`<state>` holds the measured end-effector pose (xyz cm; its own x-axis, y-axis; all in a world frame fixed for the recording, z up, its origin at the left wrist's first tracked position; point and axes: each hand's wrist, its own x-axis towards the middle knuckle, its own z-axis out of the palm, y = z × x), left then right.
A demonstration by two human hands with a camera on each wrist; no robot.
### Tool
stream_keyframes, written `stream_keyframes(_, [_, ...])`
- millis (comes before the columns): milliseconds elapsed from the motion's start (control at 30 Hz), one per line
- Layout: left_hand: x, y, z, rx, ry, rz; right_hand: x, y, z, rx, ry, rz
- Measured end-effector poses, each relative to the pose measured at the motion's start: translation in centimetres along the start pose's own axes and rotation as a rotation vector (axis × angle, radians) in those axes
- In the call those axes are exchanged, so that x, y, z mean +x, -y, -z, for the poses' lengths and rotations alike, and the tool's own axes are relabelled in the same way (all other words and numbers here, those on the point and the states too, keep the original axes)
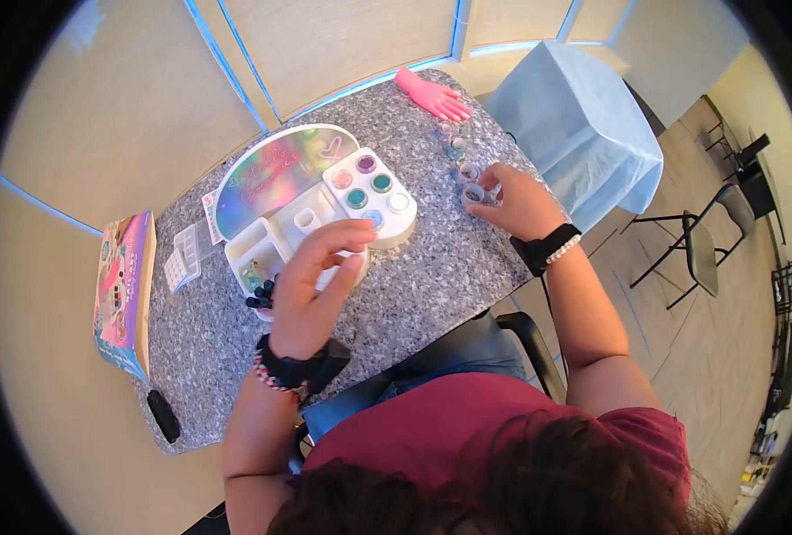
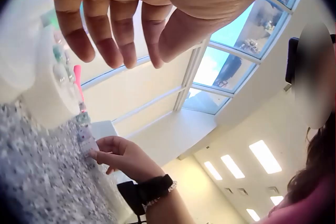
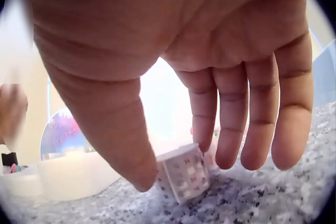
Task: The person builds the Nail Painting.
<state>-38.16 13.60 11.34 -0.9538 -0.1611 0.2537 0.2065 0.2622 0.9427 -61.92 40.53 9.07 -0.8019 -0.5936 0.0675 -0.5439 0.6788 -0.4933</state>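
My right hand pinches a small white-and-clear jar between thumb and index finger. In the right wrist view the jar is tilted, low over the speckled tabletop, with a dotted pattern on its side. Several similar small jars stand in a row just beyond it. Over the front of a white organizer, my left hand is raised with loosely bent fingers and nothing in its grasp. Coloured round pots sit in the organizer's right part, and dark-capped bottles lie at its left front.
A pink model hand lies at the table's far edge. Left of the organizer are a white compartment tray, a colourful box and a black case. A blue-covered table and folding chairs stand to the right.
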Motion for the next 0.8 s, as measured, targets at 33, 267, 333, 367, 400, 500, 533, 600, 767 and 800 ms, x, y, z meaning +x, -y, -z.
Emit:
stream_keyframes(33, [0.4,0.5,-1.0,-0.021,0.02,0.044,-0.2,0.3,-0.3,-0.005,0.008,-0.023])
stream_keyframes(267, [2.2,1.9,-3.9,-0.394,0.153,0.398,-3.8,4.3,-2.0,0.133,-0.152,0.054])
stream_keyframes(333, [1.9,3.2,-4.8,-0.385,0.156,0.389,-5.2,6.3,-1.8,0.154,-0.156,0.104])
stream_keyframes(367, [1.7,3.8,-5.2,-0.376,0.167,0.376,-5.8,7.4,-1.4,0.223,-0.111,0.125])
stream_keyframes(400, [1.7,4.1,-5.4,-0.376,0.166,0.376,-6.3,8.1,-1.1,0.29,-0.067,0.145])
stream_keyframes(500, [1.4,4.7,-5.9,-0.5,0.19,0.48,-6.6,8.9,-0.8,0.253,-0.008,0.249])
stream_keyframes(533, [1.3,4.8,-5.9,-0.511,0.185,0.471,-6.9,9.1,-1.0,0.239,0.02,0.287])
stream_keyframes(600, [0.8,5.2,-5.6,-0.529,0.169,0.482,-6.9,9.2,-1.4,0.252,0.018,0.302])
stream_keyframes(767, [1.0,5.2,-5.0,-0.595,0.126,0.484,-6.3,9.3,-1.9,0.301,-0.012,0.322])
stream_keyframes(800, [1.0,5.2,-4.9,-0.62,0.105,0.5,-6.3,9.4,-2.0,0.323,0.0,0.322])
